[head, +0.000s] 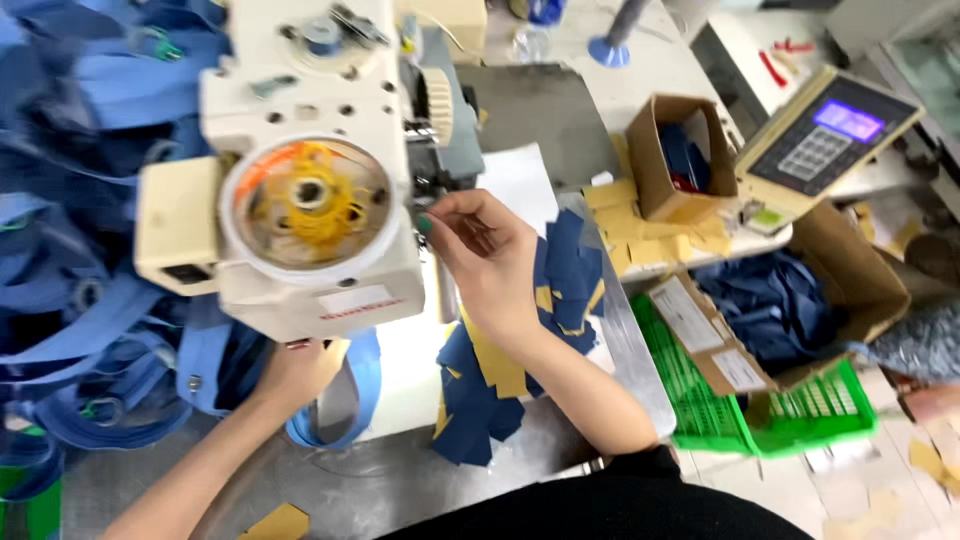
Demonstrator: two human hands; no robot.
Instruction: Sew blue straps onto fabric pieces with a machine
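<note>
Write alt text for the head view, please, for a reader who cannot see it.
A right hand reaches to the needle area of a cream sewing machine, while the left hand is under the machine at a blue strap. Navy fabric pieces lie on the table; a green basket stands to the right.

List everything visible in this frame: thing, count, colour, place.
sewing machine: one, cream, upper left
blue straps: many, heaped at left
fabric pieces: a pile, navy and tan, centre table
small box: one, brown cardboard, upper right
control panel: one, beige with dark face, far right
large box: one, cardboard, holding navy cloth
green basket: one, under the large box
left hand: under machine, on a strap
right hand: at the needle area
</note>
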